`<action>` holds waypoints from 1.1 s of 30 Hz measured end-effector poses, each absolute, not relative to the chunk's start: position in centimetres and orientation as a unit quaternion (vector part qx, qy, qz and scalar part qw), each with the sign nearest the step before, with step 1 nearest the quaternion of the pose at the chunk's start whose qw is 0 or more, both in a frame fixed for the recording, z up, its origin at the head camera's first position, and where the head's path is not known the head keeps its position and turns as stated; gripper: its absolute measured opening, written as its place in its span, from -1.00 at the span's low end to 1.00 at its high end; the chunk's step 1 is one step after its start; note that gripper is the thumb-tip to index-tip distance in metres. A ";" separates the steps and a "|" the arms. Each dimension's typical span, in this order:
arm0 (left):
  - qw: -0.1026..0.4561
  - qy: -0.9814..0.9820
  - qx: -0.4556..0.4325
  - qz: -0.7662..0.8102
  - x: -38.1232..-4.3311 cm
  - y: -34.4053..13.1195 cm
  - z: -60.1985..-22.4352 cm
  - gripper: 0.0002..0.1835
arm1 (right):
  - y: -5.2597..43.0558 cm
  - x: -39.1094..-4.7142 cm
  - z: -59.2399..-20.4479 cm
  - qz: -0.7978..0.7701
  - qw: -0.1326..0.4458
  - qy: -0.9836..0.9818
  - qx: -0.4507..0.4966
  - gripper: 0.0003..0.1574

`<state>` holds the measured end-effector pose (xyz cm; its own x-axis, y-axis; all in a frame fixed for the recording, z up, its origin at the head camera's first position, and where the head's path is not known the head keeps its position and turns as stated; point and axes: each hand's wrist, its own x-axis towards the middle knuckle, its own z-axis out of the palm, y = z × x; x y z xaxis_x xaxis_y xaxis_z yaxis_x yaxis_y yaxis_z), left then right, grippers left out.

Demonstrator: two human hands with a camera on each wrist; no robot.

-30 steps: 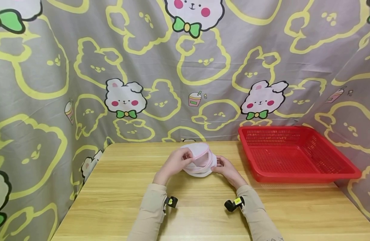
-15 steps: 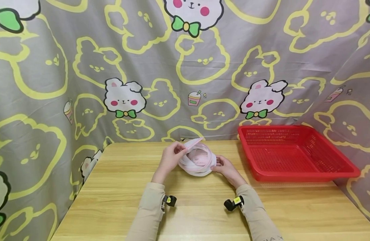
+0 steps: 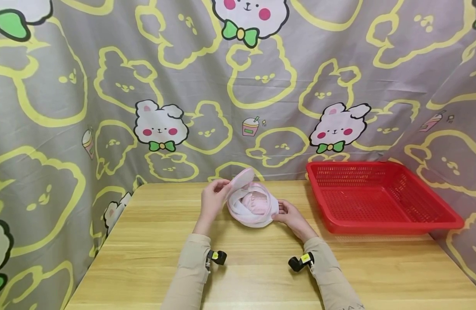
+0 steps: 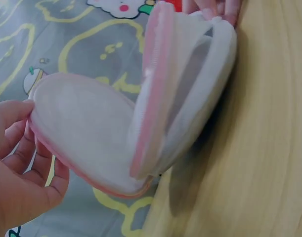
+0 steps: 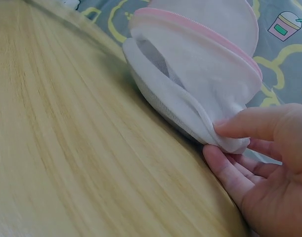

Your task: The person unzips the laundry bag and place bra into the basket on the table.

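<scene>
A round white mesh laundry bag [image 3: 243, 218] with pink zipper trim sits on the table between my hands. Its lid [image 4: 84, 128] is unzipped and folded back to the left, so the pinkish inside shows in the head view. My left hand [image 3: 212, 201] pinches the edge of that lid between thumb and fingers. On the opposite side, my right hand [image 3: 294, 219] holds the bag low by its wall. The right wrist view shows thumb and forefinger [image 5: 222, 168] pinching the white fabric near the tabletop. The bag's side wall [image 5: 200, 74] is slack and creased there.
A red perforated plastic basket [image 3: 389, 202] stands at the back right of the wooden table [image 3: 153, 254]. Behind and on both sides hangs a grey curtain [image 3: 207, 86] with cartoon prints. Each sleeve carries a small black camera [image 3: 218, 257] at the wrist.
My left hand has lifted the lid and swung it back to the left, exposing the bag's inside. The right hand stays in place on the bag's side.
</scene>
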<state>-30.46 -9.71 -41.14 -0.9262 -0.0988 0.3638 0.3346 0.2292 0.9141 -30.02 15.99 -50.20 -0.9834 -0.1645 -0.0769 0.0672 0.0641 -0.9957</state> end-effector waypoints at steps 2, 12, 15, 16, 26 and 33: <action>0.164 -0.757 -0.066 -0.629 -29.9 -9.8 -40.2 -0.82 | 16.0 -30.0 -50.2 -0.683 0.083 0.725 -0.031 -0.29; 0.120 -0.709 -0.029 -0.694 -31.2 -10.8 -40.5 -0.71 | 16.1 -30.2 -50.5 -0.676 0.067 0.734 -0.021 -0.37; 0.109 -0.704 -0.017 -0.702 -32.0 -11.6 -40.9 -0.67 | 16.0 -30.3 -50.6 -0.676 0.069 0.734 -0.020 -0.38; 0.106 -0.702 -0.014 -0.704 -32.2 -11.9 -40.9 -0.66 | 15.9 -30.3 -50.6 -0.674 0.070 0.735 -0.024 -0.38; 0.065 -0.686 0.002 -0.725 -35.4 -14.1 -39.2 -0.66 | 15.7 -30.0 -50.3 -0.675 0.078 0.733 -0.023 -0.40; 0.000 -0.658 0.011 -0.753 -37.5 -15.1 -38.0 -0.67 | 15.7 -30.2 -50.3 -0.677 0.084 0.731 -0.031 -0.38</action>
<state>-37.46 -15.11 -38.05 -0.9998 -0.0144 -0.0169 -0.0148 -0.1341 0.9909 -30.24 15.73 -50.29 -0.9841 -0.1584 -0.0809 0.0685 0.0819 -0.9943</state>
